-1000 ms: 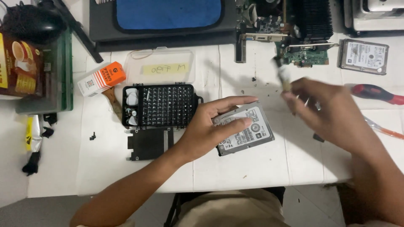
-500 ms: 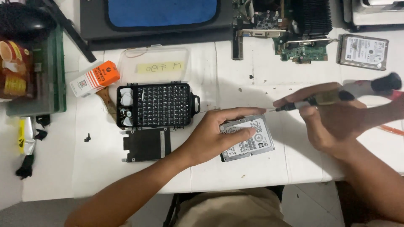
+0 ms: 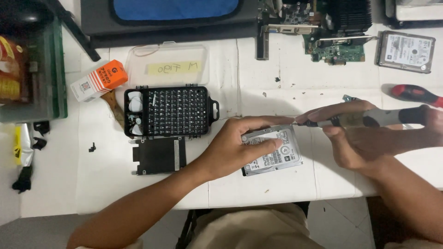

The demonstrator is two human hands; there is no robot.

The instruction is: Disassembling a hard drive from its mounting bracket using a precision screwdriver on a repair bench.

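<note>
A silver hard drive (image 3: 277,154) lies label-up on the white table, near its front edge. My left hand (image 3: 242,143) rests flat on the drive, fingers spread over its top and left side. My right hand (image 3: 369,133) grips a screwdriver (image 3: 364,119) with a grey and black handle, held nearly level. Its thin tip points left and meets the drive's upper right corner, close to my left fingertips.
A black case of screwdriver bits (image 3: 170,111) sits open left of the drive, with a black metal bracket (image 3: 159,155) below it and a clear lid (image 3: 168,64) behind. An orange-and-white box (image 3: 98,80), a red-handled screwdriver (image 3: 415,94), a second drive (image 3: 406,50) and circuit boards (image 3: 323,32) lie around.
My right hand came down from the raised, blurred position and levelled the screwdriver, bringing its tip to the drive's upper right corner. My left hand stayed on the drive.
</note>
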